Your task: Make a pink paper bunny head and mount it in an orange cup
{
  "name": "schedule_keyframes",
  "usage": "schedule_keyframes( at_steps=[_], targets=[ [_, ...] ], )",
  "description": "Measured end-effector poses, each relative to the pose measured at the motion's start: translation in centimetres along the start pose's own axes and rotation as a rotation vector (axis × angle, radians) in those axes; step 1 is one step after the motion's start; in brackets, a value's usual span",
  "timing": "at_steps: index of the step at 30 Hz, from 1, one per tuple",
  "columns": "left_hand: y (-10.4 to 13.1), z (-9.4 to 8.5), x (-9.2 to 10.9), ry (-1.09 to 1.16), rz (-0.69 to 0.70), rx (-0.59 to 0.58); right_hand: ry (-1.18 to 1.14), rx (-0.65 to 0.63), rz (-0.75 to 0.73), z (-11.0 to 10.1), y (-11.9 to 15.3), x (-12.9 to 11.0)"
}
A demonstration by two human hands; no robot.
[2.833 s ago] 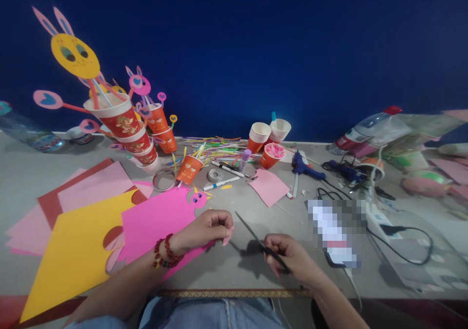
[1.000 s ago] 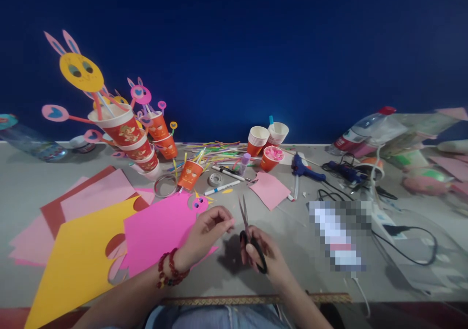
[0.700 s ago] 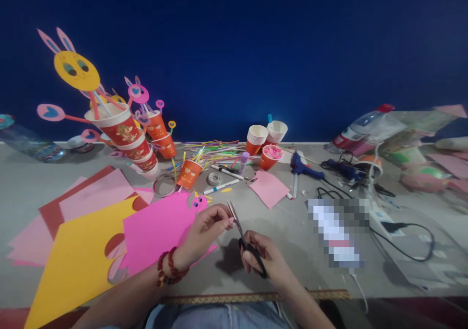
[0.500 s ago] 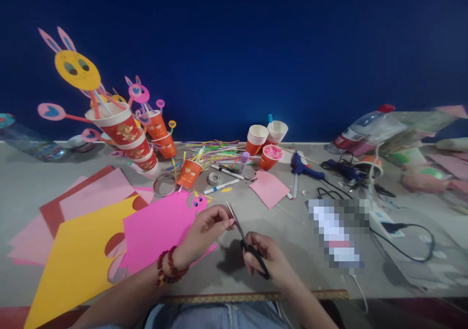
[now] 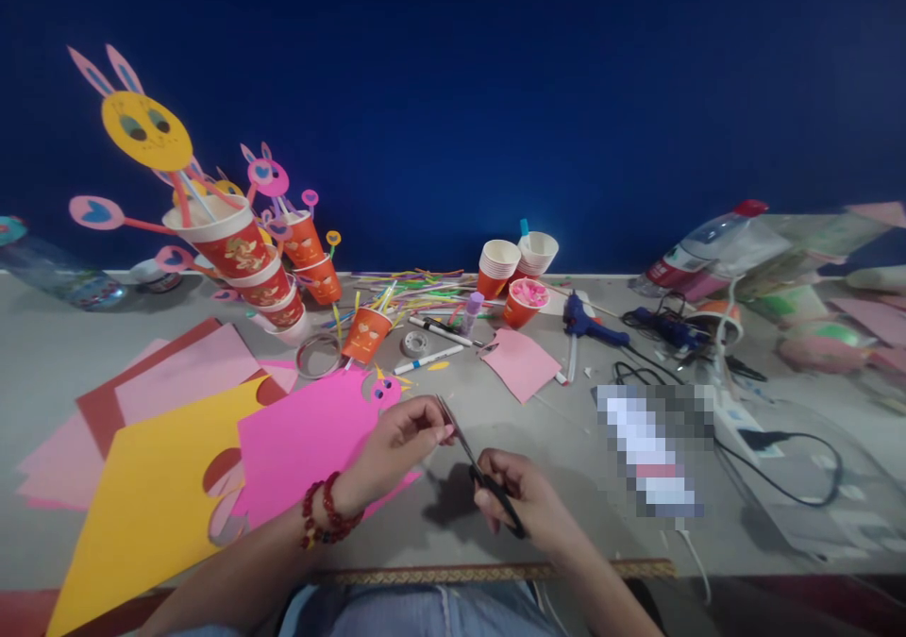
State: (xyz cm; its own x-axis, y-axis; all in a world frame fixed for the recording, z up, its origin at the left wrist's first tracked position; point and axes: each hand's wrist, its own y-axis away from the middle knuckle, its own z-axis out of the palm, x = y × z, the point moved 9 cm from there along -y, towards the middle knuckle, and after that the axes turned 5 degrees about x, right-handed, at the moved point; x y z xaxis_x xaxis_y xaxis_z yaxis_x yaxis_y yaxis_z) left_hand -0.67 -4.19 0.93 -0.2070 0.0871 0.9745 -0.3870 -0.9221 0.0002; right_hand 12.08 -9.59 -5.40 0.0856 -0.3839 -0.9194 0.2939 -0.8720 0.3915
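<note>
black-handled scissors (image 5: 499,497) are above the table (image 5: 566,524), blades slanting up to the left hand's fingertips. the right hand (image 5: 530,497) grips the handles. the left hand (image 5: 403,444) is closed, pinching a small pink scrap (image 5: 448,431) beside the blades; whether blade and scrap touch cannot be told. a magenta sheet (image 5: 304,439) lies partly beneath the left hand, overlapping a yellow sheet (image 5: 148,477). beyond the hands: a pink square (image 5: 520,365), and right of it, a blue glue gun (image 5: 598,330).
</note>
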Motion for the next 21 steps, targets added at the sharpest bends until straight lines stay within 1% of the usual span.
schedule_keyframes(
  at_steps=[6,9,12,14,15,17,19,21],
  targets=[
    [0.0,-0.1,-0.2,-0.005,-0.009,-0.001,0.002,0.018,-0.021,-0.1,0.0,0.1],
    [-0.1,-0.2,-0.2,-0.007,-0.008,-0.001,0.008,0.032,-0.007,0.0,0.0,0.3],
    [-0.1,-0.3,-0.1,-0.02,0.003,0.016,0.032,0.065,-0.006,-0.6,-0.2,0.3],
    [-0.1,-0.5,-0.3,-0.02,-0.012,0.038,0.125,0.145,-0.053,-2.1,-0.2,-0.3],
    [-0.2,-0.6,-0.5,-0.018,-0.026,0.049,0.216,0.212,-0.087,-3.3,-0.1,-0.8],
    [-0.2,-0.8,-0.9,-0.024,-0.046,0.071,0.48,0.378,-0.153,-6.0,0.4,-1.8],
    [-0.2,-0.9,-1.4,-0.053,-0.063,0.081,0.752,0.529,-0.158,-8.4,1.2,-2.5],
    [-0.2,-0.6,-2.3,-0.102,-0.109,0.065,0.982,0.596,-0.159,-9.7,1.8,-2.9]
  ],
)
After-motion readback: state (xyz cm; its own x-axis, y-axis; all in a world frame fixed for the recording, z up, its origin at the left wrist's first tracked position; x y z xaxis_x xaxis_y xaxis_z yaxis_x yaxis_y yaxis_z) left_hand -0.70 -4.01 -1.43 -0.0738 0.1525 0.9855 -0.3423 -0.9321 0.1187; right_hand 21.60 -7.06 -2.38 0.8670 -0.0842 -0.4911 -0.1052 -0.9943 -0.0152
